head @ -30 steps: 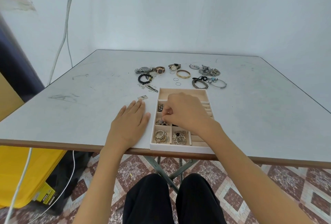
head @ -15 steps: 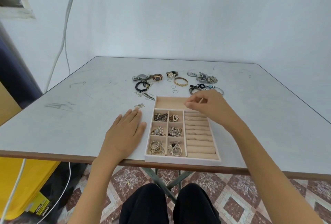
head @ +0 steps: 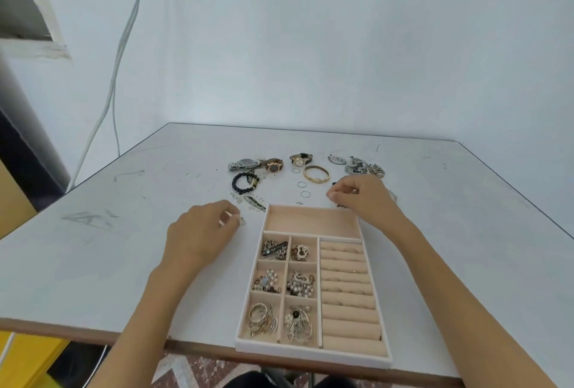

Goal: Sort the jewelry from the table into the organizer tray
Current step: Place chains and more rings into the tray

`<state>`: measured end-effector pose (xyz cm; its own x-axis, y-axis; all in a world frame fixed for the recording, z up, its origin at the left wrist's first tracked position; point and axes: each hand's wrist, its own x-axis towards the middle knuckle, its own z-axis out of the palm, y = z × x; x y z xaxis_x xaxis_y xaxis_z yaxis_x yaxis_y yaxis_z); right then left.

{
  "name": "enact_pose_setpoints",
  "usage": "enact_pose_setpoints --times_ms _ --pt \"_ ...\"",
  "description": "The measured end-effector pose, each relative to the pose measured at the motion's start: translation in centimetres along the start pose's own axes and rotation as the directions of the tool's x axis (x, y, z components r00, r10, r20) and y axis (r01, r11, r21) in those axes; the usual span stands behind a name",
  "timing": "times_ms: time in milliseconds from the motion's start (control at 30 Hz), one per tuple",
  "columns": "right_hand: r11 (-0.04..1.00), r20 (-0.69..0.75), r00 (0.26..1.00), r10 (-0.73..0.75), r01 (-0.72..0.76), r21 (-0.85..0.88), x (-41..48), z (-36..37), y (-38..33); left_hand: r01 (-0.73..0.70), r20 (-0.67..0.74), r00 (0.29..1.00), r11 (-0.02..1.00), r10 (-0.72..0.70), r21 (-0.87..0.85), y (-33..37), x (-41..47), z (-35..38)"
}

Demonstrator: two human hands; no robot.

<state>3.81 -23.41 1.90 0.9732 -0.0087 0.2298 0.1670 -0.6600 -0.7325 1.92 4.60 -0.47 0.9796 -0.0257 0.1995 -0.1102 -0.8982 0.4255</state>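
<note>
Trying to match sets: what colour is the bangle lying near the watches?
Gold; the bangle shows best in the head view.

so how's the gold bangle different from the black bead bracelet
The gold bangle is one smooth band; the black bead bracelet is a ring of round beads. The bangle lies nearer the right hand, the bead bracelet nearer the left hand. Both lie flat on the table.

The left hand (head: 198,232) and the right hand (head: 360,195) are both bare; the left forearm (head: 139,310) and the right forearm (head: 450,279) are bare too, uncovered right down to the lower edge of the view; between them, at the very bottom, a dark strip (head: 264,381) is probably black trousers.
</note>
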Motion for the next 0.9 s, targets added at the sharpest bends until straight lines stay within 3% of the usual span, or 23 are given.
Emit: enact_pose_setpoints --times_ms 133,433,667,900 --pt "0.990 0.018 1.000 -0.004 0.007 -0.141 2.0 1.2 0.3 0.003 0.020 1.000 1.000 -0.003 -0.001 1.4 3.8 0.6" --pt "0.944 0.094 0.995 0.043 -0.010 -0.330 5.4 2.4 -0.4 -0.210 0.105 0.972 0.978 0.211 -0.020 7.1 10.1 3.7" --pt "0.861 0.090 0.993 -0.070 0.106 -0.497 5.3 4.4 -0.1 -0.267 0.137 0.958 0.960 0.253 0.090 8.3 12.8 6.0" --pt "0.866 0.072 0.997 -0.033 0.064 -0.495 5.6 4.7 -0.1 -0.299 0.108 0.952 0.947 0.288 0.118 8.2 12.9 6.4"
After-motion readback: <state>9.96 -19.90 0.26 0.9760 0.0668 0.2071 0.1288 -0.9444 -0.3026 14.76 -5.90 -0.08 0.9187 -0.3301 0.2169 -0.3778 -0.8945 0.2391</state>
